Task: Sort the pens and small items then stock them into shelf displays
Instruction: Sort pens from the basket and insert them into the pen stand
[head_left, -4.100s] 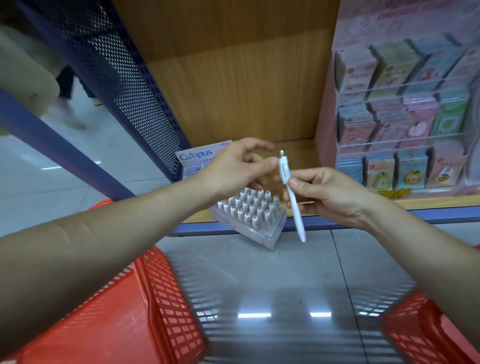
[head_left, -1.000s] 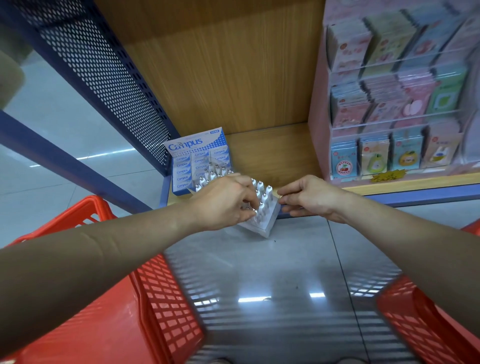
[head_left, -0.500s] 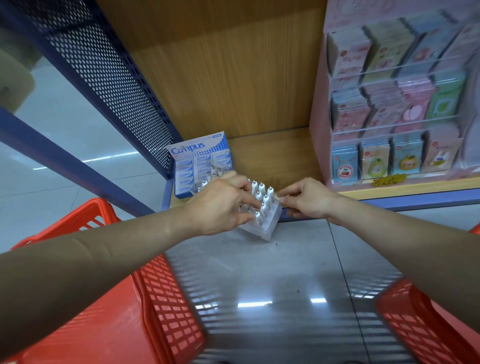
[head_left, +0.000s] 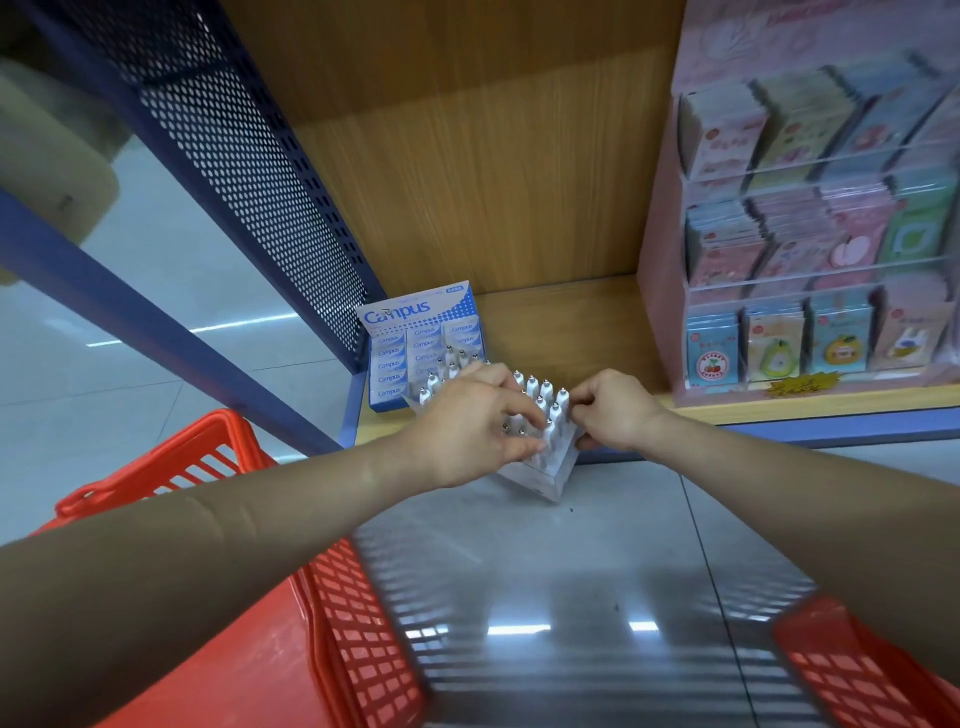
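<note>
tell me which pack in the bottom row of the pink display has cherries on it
The leftmost pack, blue with red cherries. To its right come the pear pack, the orange pack and the rabbit pack.

Left hand is covering the middle rows of the pen tray; whether it is pinching a pen is not showing. Right hand, gripping the tray's right edge, is hiding that side. Left red basket and right red basket are running off frame. Card display print is reading too blurred.

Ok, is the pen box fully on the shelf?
No: pen box front corner overhangs the shelf edge; right hand grips its side, left hand touches pens.
</note>
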